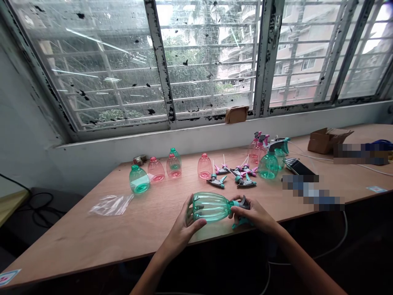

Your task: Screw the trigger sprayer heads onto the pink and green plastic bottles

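A clear green spray bottle (211, 207) lies sideways in the air over the table's front edge, its neck pointing right. Wrapped round its base end is my left hand (186, 223), thumb along the near side. My right hand (256, 213) closes on the dark grey and teal trigger spray head (242, 203) at the neck; part of the head is hidden by the fingers. Behind the bottle lie several loose spray heads (245, 180) in pink, teal and grey, with thin tubes. A pink bottle (204, 166) without a head stands just left of them.
Headless green (139, 180) and pink bottles (156, 170) stand at the back left, near a plastic bag (112, 205). Bottles with heads fitted (268, 164) stand at the right, beside a phone (301, 169). A cardboard box (327, 140) sits further right. Windows line the back.
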Demonstrator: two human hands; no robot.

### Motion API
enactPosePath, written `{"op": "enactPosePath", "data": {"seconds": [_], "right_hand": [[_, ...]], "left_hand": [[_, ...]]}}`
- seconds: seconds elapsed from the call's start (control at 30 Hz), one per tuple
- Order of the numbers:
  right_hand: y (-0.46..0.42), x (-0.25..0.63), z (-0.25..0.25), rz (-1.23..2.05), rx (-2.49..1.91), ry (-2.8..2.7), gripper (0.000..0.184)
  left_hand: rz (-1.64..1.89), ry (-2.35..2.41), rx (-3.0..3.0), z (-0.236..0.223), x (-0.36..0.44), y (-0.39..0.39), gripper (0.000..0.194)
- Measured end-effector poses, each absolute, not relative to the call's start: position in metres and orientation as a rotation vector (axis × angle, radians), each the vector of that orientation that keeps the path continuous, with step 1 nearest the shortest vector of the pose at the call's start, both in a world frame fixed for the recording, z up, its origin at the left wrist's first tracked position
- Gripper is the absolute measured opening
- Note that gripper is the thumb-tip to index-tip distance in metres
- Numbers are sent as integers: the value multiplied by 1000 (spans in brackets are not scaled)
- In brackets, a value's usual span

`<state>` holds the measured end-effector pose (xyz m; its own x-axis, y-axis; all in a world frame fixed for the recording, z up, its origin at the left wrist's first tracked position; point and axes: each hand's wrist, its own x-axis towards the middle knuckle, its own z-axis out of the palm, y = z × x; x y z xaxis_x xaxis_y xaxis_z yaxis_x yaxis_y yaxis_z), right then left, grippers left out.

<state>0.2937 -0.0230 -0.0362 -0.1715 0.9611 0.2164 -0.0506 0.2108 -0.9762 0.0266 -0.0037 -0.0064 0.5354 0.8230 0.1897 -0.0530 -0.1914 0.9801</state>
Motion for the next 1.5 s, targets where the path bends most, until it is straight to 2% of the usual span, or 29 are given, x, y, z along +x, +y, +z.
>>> {"op": "enactPosePath", "data": {"seconds": [0.33, 0.9, 1.5], "right_hand": [[-23, 294, -37, 1207, -925, -1405, 37], [-25, 294, -34, 1199, -959, -1439, 42], [-24, 298, -38, 1247, -980, -1435, 44]], "left_hand": [[910, 646, 1560, -9, 25, -4, 96], [924, 638, 1554, -8, 26, -3, 85], [925, 573, 1562, -12, 27, -3, 93]]}}
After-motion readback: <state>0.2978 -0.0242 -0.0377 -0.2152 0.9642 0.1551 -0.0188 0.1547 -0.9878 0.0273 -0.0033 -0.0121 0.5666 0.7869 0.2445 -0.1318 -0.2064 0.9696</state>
